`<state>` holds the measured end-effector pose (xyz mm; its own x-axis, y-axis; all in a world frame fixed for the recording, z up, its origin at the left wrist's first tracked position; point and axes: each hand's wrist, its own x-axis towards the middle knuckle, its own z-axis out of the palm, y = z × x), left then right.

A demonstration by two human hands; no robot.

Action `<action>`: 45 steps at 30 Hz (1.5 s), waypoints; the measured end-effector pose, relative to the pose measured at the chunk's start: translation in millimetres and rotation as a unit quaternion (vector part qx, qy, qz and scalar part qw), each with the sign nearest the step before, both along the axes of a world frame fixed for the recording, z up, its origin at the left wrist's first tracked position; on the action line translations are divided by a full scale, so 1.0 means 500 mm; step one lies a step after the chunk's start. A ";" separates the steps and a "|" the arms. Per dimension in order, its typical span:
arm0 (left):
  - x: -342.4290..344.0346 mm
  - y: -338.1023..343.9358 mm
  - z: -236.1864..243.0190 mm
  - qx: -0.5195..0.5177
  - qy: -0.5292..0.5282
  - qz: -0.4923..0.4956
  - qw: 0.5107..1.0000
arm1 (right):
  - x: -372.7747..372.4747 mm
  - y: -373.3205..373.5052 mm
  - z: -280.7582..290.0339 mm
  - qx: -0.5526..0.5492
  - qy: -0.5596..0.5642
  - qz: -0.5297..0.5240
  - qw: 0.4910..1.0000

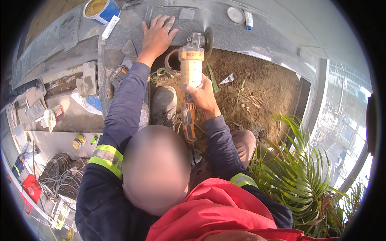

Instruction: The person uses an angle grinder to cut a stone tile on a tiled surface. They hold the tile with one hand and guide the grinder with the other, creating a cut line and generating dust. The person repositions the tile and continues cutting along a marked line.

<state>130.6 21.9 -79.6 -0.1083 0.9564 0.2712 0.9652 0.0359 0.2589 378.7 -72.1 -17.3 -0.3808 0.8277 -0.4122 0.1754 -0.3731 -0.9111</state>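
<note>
We clasped a grinder (190,74) in our right grip (204,95), its disc (208,41) at the dusty slab (237,39), our left grip (158,38) released, spread flat on the slab

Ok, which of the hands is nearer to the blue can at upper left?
Left. The left hand rests palm-down on the grey slab, to the can's right; the right hand grips the angle grinder, farther right and closer to the body.
</note>
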 end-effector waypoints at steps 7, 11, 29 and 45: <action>-0.002 0.002 -0.004 0.020 -0.014 -0.005 1.000 | -0.010 -0.031 0.039 -0.032 -0.017 -0.011 0.999; 0.003 0.003 -0.021 0.008 -0.011 -0.002 1.000 | 0.015 -0.055 0.046 -0.002 -0.018 0.006 1.000; 0.325 -0.278 0.181 -0.174 -0.798 -0.064 0.574 | 0.112 -0.072 0.142 0.037 -0.054 -0.051 0.997; 0.284 -0.342 0.185 -0.251 -0.887 -0.042 0.385 | 0.116 -0.151 0.126 0.001 0.063 -0.011 0.998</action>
